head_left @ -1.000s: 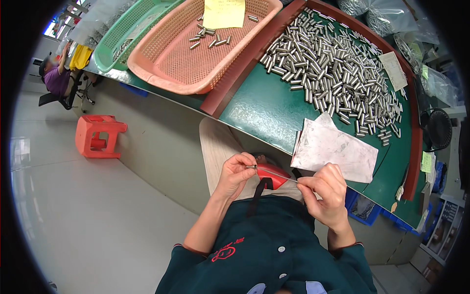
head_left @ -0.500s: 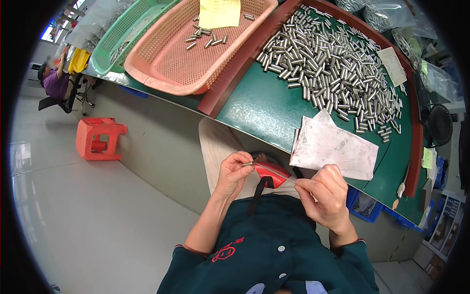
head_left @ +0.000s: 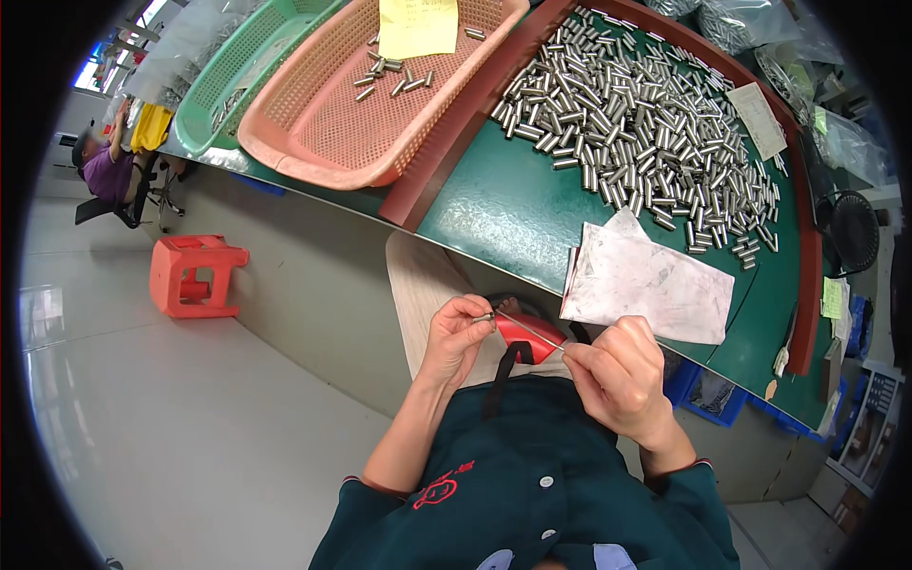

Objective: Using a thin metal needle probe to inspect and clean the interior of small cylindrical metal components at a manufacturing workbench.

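Steel pin (head_left: 483, 317): I'm pinching it in my left hand (head_left: 456, 334), thumb & forefinger closed on it, held up over my lap so the end's facing the tool.
Thin rod (head_left: 528, 330): I'm gripping it in my right hand (head_left: 617, 375), fingers curled tight round its near end, tip reaching toward the pin; can't tell if it's touching.
Red thing (head_left: 534, 334): sitting on my lap just under both hands, prob. for catching bits.
Head view, bench: loose pins (head_left: 646, 123) are lying heaped on the green mat (head_left: 513, 204), within reach; grubby paper sheet (head_left: 646, 285) nr the edge.
Pink basket (head_left: 361, 114): holding a few pins, kept apart from the heap.
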The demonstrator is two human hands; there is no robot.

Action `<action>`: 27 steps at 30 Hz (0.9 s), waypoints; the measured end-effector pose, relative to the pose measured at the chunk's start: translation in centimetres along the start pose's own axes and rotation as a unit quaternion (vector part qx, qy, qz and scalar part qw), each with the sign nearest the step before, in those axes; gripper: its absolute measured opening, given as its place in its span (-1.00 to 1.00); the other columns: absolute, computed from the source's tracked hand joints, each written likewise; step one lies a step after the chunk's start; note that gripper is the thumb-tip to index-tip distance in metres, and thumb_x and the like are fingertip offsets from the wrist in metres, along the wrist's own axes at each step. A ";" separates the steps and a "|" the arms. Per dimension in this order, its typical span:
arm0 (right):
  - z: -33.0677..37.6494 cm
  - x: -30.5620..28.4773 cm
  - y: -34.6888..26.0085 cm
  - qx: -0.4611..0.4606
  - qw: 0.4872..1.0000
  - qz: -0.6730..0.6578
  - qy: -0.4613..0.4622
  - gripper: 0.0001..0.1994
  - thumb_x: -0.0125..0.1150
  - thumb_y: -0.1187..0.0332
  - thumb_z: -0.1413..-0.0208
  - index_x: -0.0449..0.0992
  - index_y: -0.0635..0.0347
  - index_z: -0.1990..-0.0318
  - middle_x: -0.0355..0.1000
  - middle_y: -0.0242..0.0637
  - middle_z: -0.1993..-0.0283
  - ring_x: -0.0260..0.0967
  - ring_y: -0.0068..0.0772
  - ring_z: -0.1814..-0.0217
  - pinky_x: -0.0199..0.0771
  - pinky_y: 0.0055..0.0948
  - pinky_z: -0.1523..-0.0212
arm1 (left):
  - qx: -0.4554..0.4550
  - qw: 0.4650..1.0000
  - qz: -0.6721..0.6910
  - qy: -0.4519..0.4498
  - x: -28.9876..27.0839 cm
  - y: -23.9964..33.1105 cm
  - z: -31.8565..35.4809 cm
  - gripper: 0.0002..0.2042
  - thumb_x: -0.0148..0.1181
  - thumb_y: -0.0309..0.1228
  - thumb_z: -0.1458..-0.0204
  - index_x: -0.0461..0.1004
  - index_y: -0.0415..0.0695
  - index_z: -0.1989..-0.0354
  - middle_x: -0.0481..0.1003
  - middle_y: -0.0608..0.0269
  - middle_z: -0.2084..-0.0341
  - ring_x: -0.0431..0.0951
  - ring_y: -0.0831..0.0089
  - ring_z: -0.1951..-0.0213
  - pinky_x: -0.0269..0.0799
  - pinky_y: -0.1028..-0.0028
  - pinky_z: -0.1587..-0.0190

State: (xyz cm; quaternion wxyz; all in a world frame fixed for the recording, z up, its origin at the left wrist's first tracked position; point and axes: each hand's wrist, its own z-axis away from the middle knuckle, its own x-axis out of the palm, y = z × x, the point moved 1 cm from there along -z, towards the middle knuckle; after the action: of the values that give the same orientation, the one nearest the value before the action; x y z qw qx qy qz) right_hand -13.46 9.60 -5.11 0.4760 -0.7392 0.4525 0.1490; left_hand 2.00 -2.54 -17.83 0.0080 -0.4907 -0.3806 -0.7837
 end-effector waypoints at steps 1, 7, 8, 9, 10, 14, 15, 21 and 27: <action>0.0 -0.1 -0.1 0.000 1.000 0.002 0.003 -0.82 0.25 0.62 0.42 0.42 0.25 0.55 0.14 -0.35 0.68 0.08 -0.35 0.63 0.05 -0.44 0.56 | -0.001 1.000 0.010 0.006 0.0 0.0 0.0 -0.81 0.11 -0.76 0.20 0.37 -0.22 0.42 0.34 0.21 0.35 0.41 0.51 0.36 0.37 0.59 0.23; 0.0 -0.3 -0.1 0.001 0.999 0.001 -0.032 -0.83 0.25 0.58 0.38 0.43 0.26 0.52 0.16 -0.33 0.62 0.14 -0.33 0.58 0.13 -0.41 0.50 | -0.002 1.000 0.013 0.003 0.2 0.1 0.0 -0.81 0.10 -0.76 0.19 0.37 -0.21 0.41 0.34 0.21 0.35 0.41 0.51 0.37 0.38 0.59 0.25; 0.1 -0.3 -0.1 0.002 1.000 0.001 -0.031 -0.83 0.25 0.58 0.38 0.43 0.26 0.52 0.16 -0.33 0.62 0.14 -0.33 0.58 0.13 -0.41 0.50 | -0.003 1.000 0.012 0.002 0.2 0.1 0.0 -0.81 0.10 -0.76 0.19 0.37 -0.21 0.41 0.34 0.21 0.35 0.41 0.51 0.37 0.38 0.59 0.25; 0.1 -0.2 0.0 0.001 0.999 -0.001 -0.032 -0.83 0.25 0.58 0.38 0.43 0.27 0.52 0.16 -0.33 0.62 0.14 -0.33 0.58 0.14 -0.41 0.50 | -0.003 1.000 0.006 -0.004 0.2 0.1 0.0 -0.80 0.10 -0.76 0.20 0.37 -0.21 0.41 0.34 0.21 0.35 0.41 0.51 0.36 0.38 0.59 0.25; 0.1 -0.2 0.0 0.001 0.999 -0.003 -0.033 -0.83 0.25 0.58 0.38 0.42 0.27 0.52 0.15 -0.33 0.61 0.14 -0.33 0.58 0.14 -0.41 0.50 | -0.003 1.000 -0.001 -0.011 0.1 0.1 0.0 -0.80 0.10 -0.76 0.20 0.37 -0.21 0.41 0.34 0.21 0.35 0.41 0.51 0.36 0.38 0.59 0.25; 0.2 -0.4 -0.2 -0.002 0.999 0.005 -0.040 -0.83 0.25 0.58 0.38 0.42 0.28 0.52 0.15 -0.32 0.61 0.14 -0.32 0.57 0.15 -0.41 0.49 | -0.008 1.000 -0.004 -0.006 0.2 -0.1 0.1 -0.80 0.10 -0.76 0.20 0.37 -0.21 0.41 0.34 0.21 0.35 0.41 0.52 0.36 0.39 0.59 0.25; 0.2 -0.5 -0.3 -0.004 0.999 0.010 -0.037 -0.83 0.25 0.58 0.38 0.42 0.28 0.52 0.15 -0.32 0.61 0.14 -0.32 0.57 0.15 -0.41 0.49 | -0.007 1.000 -0.005 0.000 0.3 -0.1 0.0 -0.80 0.10 -0.76 0.20 0.37 -0.21 0.40 0.34 0.21 0.35 0.42 0.51 0.36 0.39 0.59 0.24; 0.1 -0.6 -0.4 -0.006 0.999 0.006 -0.033 -0.84 0.24 0.58 0.37 0.41 0.29 0.52 0.15 -0.31 0.61 0.15 -0.32 0.57 0.15 -0.40 0.49 | -0.010 1.000 0.004 -0.004 0.5 0.1 0.1 -0.80 0.11 -0.76 0.20 0.37 -0.21 0.40 0.35 0.21 0.36 0.42 0.51 0.36 0.39 0.59 0.24; 0.1 -0.8 -0.3 -0.009 1.000 0.015 -0.012 -0.83 0.25 0.58 0.38 0.42 0.29 0.53 0.14 -0.33 0.63 0.13 -0.34 0.59 0.12 -0.42 0.51 | -0.012 1.000 0.009 -0.003 0.6 0.0 0.0 -0.81 0.12 -0.73 0.19 0.37 -0.20 0.40 0.35 0.21 0.35 0.42 0.51 0.37 0.38 0.59 0.25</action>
State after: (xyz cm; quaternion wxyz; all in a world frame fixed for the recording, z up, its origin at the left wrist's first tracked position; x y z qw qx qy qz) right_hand -13.62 10.19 -4.44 0.4727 -0.7348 0.4563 0.1686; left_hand 1.75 -2.34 -17.36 0.0082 -0.4969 -0.3664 -0.7866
